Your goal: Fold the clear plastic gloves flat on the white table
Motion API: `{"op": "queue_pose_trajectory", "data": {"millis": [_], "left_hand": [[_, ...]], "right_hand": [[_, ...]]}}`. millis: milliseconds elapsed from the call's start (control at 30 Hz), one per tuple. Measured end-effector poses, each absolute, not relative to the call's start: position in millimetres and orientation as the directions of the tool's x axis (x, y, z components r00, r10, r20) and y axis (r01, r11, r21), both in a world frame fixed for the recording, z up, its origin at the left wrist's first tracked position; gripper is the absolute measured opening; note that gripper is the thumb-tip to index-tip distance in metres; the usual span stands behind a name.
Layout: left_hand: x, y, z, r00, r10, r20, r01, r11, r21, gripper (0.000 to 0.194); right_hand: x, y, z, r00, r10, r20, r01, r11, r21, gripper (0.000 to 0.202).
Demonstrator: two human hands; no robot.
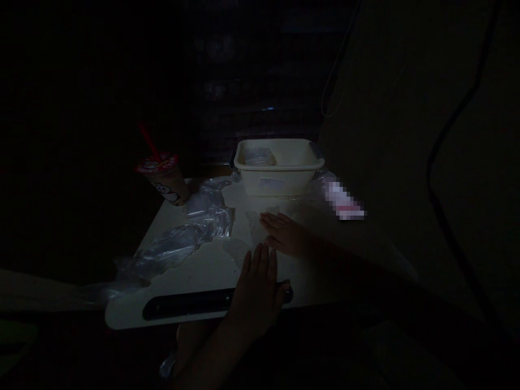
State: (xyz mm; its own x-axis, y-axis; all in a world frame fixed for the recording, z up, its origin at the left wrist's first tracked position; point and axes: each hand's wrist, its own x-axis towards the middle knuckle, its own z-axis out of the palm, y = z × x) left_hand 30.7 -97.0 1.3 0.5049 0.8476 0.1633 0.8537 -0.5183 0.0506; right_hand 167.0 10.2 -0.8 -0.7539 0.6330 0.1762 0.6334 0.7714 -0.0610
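Observation:
My left hand (258,287) lies palm down with its fingers stretched forward, over the dark bar (187,304) along the table's near edge; its fingertips reach a thin clear plastic piece (238,250). My right hand (286,234) comes in from the right, fingers extended and flat on another thin clear sheet (254,223). Neither hand is closed round anything. Left of the hands, crumpled clear plastic bags (174,244) run across the white table (195,273) and over its left edge.
A cream basin (278,181) with clear plastic packets (259,156) inside stands at the table's back. At the back left is a drink cup (168,181) with a red straw. A pinkish packet (345,203) lies right of the basin. A dark cable (436,200) hangs at right.

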Motion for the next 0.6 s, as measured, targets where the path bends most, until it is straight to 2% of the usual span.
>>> {"op": "queue_pose_trajectory", "data": {"millis": [200, 400, 600], "left_hand": [[30.5, -97.1, 1.4, 0.487, 0.860, 0.151, 0.863, -0.500, 0.068, 0.055], [30.9, -96.6, 3.1, 0.498, 0.855, 0.141, 0.858, -0.510, 0.062, 0.057], [30.9, -96.9, 3.6, 0.497, 0.858, 0.130, 0.860, -0.507, 0.055, 0.056]], "right_hand": [[162.9, 30.1, -0.9, -0.714, 0.682, 0.159, 0.690, 0.723, 0.001, 0.052], [160.8, 47.9, 1.2, -0.679, 0.714, 0.168, 0.723, 0.691, -0.015, 0.050], [172.9, 22.1, 8.1, -0.667, 0.691, 0.278, 0.715, 0.699, -0.022, 0.048]]}}
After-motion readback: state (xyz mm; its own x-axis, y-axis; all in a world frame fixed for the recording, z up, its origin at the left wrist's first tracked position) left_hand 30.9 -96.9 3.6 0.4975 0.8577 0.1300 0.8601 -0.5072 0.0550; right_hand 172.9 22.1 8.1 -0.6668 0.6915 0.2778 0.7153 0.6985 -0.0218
